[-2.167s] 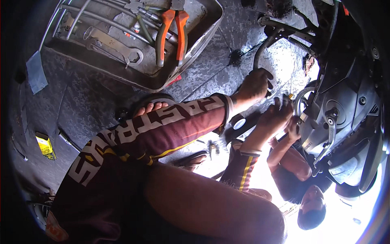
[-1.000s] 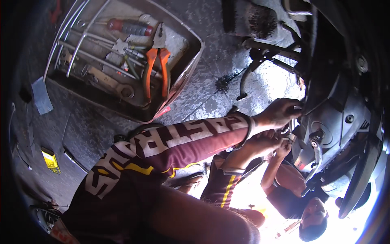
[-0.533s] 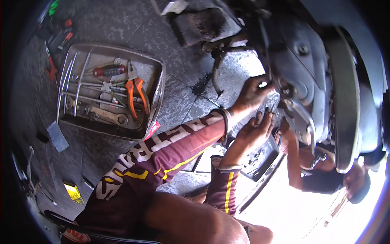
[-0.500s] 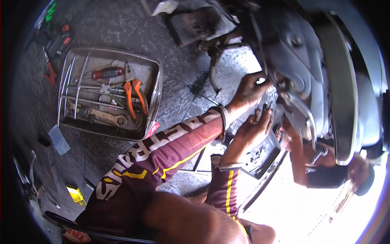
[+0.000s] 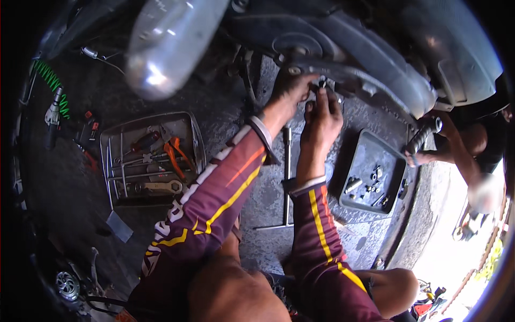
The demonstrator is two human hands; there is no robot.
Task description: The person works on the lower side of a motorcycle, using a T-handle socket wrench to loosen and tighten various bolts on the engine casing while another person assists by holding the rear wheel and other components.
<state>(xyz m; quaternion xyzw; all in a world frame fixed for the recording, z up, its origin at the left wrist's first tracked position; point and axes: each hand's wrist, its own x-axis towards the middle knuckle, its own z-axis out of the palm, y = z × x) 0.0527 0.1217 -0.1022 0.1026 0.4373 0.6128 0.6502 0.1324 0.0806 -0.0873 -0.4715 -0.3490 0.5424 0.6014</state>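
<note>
My left hand reaches under the dark engine casing of a motorbike, fingers curled near a bolt on a metal bracket; whatever they grip is hidden. Close to its right, my right hand pinches a small metal part just below that bracket; its exact kind is too small to tell. A long T-handle wrench lies on the floor below my hands. A tray of small parts lies to the right of my right forearm.
A metal toolbox with pliers and wrenches lies left. A green coiled hose with an air tool is at far left. A large silvery body overhangs at top. A co-worker's arm is near the bike at right.
The view has swung round, so the engine now spans the top. My right hand has moved up beside my left, fingertips now pinching a small part under the bracket.
</note>
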